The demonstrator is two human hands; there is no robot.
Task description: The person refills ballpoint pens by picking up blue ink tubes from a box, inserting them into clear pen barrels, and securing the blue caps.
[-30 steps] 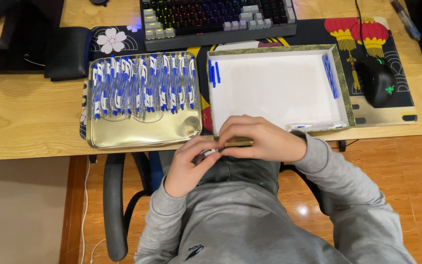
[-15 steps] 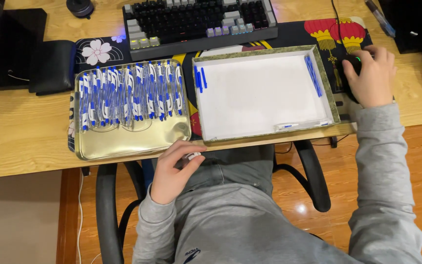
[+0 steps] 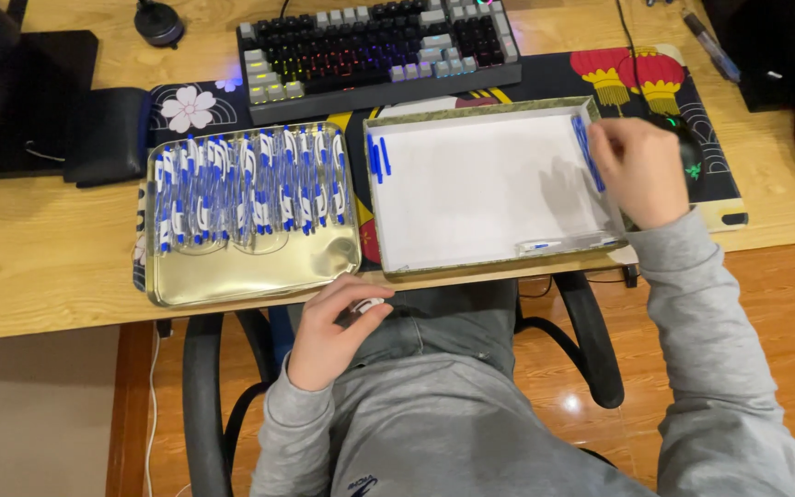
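Note:
My left hand (image 3: 328,336) rests in my lap below the desk edge, closed on a small white pen piece (image 3: 367,304). My right hand (image 3: 637,170) hovers over the right edge of a white-lined tray (image 3: 471,189), fingertips at a row of thin blue pieces (image 3: 584,147); whether it holds one is hidden. More blue pieces (image 3: 379,156) lie at the tray's left edge. A clear pen part (image 3: 540,246) lies along the tray's front wall. To the left, a golden tray (image 3: 232,271) carries a row of several blue-and-white pens (image 3: 250,189).
A backlit keyboard (image 3: 379,46) lies behind both trays on a patterned desk mat (image 3: 190,106). A black mouse (image 3: 690,152) is partly hidden behind my right hand. Dark objects (image 3: 103,133) sit at the left. Chair armrests (image 3: 591,340) flank my lap.
My hands parted from my lap. The right hand went out to the mouse area, then came back left to the white tray's right edge. The left stayed in my lap.

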